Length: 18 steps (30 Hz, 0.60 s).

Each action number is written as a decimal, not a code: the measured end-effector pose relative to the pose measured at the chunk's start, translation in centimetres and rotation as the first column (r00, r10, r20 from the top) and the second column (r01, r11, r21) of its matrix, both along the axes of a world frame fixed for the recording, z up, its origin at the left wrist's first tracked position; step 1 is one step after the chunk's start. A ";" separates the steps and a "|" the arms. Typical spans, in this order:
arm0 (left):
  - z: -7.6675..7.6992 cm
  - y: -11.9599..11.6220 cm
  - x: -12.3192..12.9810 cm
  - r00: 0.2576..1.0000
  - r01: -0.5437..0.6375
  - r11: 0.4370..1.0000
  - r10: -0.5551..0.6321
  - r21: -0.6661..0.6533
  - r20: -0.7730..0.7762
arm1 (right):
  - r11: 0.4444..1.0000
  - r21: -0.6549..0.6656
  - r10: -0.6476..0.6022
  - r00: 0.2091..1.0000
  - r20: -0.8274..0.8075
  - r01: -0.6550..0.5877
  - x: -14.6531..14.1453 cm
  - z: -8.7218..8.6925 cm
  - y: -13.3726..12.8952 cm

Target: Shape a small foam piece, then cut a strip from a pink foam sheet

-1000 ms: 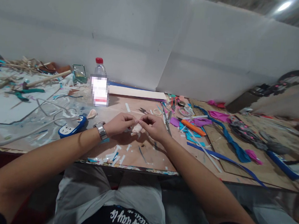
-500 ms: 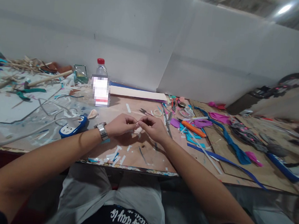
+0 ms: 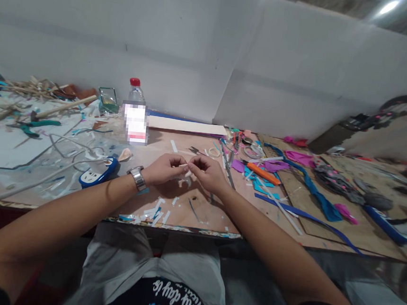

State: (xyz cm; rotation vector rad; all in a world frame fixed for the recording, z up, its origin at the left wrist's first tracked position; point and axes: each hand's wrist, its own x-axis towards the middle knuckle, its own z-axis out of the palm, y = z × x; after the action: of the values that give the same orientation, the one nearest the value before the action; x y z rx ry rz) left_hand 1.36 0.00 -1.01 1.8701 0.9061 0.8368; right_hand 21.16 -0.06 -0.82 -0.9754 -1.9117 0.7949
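My left hand (image 3: 167, 169) and my right hand (image 3: 208, 173) meet over the middle of the table, fingertips pinched together. Between them they hold a small pale, thin piece (image 3: 187, 175), whose kind I cannot make out. Part of it hangs below the fingers, and the rest is hidden behind them. A metal watch (image 3: 137, 178) is on my left wrist. On the table under my hands lie several white and blue paper scraps (image 3: 155, 212).
To the left are a blue power strip (image 3: 96, 174) with a cable, green-handled pliers (image 3: 38, 126) and a red-capped bottle (image 3: 135, 118). On the right lie an orange utility knife (image 3: 263, 173), blue ribbon (image 3: 310, 192) and pink cloth pieces (image 3: 300, 158). A white wall stands behind.
The pale piece has turned a little between my fingers, and less of it shows below them. My hands stay in nearly the same place.
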 end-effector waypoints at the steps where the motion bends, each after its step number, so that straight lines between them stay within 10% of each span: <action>1: 0.0 0.0 0.0 1.000 -0.008 1.000 0.008 0.001 0.007 | 1.000 0.007 -0.001 1.000 0.004 0.001 0.0 0.0 0.0; 18: 0.0 -0.1 0.2 0.998 0.053 0.998 -0.051 -0.041 0.046 | 0.996 -0.092 -0.003 0.996 -0.086 -0.005 0.0 -0.3 0.4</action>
State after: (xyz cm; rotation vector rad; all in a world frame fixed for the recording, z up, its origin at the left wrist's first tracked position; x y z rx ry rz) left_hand 1.56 -0.09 -1.05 1.8239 0.8383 0.8188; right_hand 21.11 0.35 -1.13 -0.9801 -1.8153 0.9175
